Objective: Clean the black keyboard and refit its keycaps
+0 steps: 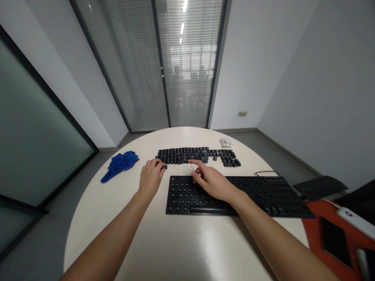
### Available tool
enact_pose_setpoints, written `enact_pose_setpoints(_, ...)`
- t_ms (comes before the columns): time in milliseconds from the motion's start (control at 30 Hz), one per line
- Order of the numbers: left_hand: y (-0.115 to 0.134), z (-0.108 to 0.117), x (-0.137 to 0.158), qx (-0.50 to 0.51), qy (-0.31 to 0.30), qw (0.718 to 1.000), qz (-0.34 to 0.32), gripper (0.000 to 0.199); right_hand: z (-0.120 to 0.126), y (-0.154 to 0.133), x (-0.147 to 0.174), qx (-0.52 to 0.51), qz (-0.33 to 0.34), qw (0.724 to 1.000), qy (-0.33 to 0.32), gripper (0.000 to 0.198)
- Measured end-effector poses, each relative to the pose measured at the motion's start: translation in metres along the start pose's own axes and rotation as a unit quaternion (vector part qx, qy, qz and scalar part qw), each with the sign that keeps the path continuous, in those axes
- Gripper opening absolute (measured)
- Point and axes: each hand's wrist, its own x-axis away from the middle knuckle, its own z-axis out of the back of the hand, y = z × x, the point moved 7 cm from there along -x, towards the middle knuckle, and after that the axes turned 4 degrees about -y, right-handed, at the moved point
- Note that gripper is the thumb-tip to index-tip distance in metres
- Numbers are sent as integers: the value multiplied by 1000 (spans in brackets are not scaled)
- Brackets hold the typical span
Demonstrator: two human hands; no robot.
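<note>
My left hand [150, 176] pinches a small black keycap [164, 167] at the near left end of the loose keycaps [178, 155], which lie in rows across the table. A black keyboard [181, 195] lies nearer to me; many of its key positions are bare, while the long space bar [211, 210] is still on. Over its upper edge hovers my right hand [213, 182], index finger stretched toward the loose keycaps. A thin bent wire tool, apparently a keycap puller [192, 169], sticks out between its thumb and index finger; its rest is hidden by the hand.
A crumpled blue cloth [120, 164] lies at the left of the round white table [117, 210]. A small clear plastic bag [225, 143] sits behind the keycaps. The keyboard's cable [267, 171] loops behind it. At right, a phone [335, 240] and a white device [356, 221] rest on a red surface.
</note>
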Motion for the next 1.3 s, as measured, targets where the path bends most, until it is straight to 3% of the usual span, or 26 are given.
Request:
enact_pose_setpoints(100,2,2,-1,-9,1,1000,0,18,1,-1,1,4,11,1000,4,42)
enact_pose_setpoints(233,19,16,3,27,33,999,-22,23,1,-3,0,15,31,999,4,20)
enact_pose_setpoints(367,54,35,16,99,63,984,-130,29,0,-3,-1,43,42,998,-1,16)
enact_pose_setpoints(533,83,41,33,142,37,961,-236,17,-6,-1,-1,58,25,997,-34,18)
enact_pose_setpoints(667,81,37,31,175,21,961,-211,12,-8,0,0,50,17,997,-63,19)
enact_pose_setpoints(767,72,34,27,215,12,965,-150,12,2,4,0,21,2,998,-59,19)
enact_pose_setpoints(867,62,29,26,265,4,961,-74,10,16,12,0,-69,-27,997,-36,21)
enact_pose_setpoints(1000,60,21,28,346,-31,937,-23,11,24,21,1,-228,-50,972,-26,27)
enact_pose_setpoints(1167,71,18,29,390,-66,918,-24,15,22,16,2,-317,-11,948,-30,31)
enact_pose_setpoints(1300,81,17,32,384,-107,913,-82,18,17,12,3,-314,-2,947,-59,27)
